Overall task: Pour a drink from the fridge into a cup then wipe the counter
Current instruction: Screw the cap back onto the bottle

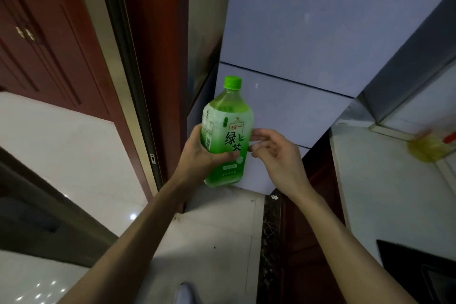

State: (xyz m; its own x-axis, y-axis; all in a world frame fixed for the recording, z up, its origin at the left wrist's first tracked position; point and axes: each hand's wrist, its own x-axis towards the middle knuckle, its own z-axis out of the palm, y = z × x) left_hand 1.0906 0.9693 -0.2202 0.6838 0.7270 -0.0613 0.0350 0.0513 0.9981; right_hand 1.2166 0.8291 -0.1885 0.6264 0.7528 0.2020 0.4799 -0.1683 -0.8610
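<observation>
A green tea bottle (228, 128) with a green screw cap and a green-and-white label is held upright in mid-air at the centre of the head view. My left hand (197, 153) is wrapped around its lower half from the left, thumb across the front. Just to the right of the label my right hand (274, 153) hovers with its fingers spread, the fingertips at the bottle's side; it holds nothing. The cap is on. No cup or cloth is in view.
A pale tiled wall corner (296, 44) stands right behind the bottle. A dark red wooden door frame (153, 57) runs down the left. A white counter (385, 180) lies at right, with a yellow blurred object (427, 148) on it. Light floor tiles (212, 242) below.
</observation>
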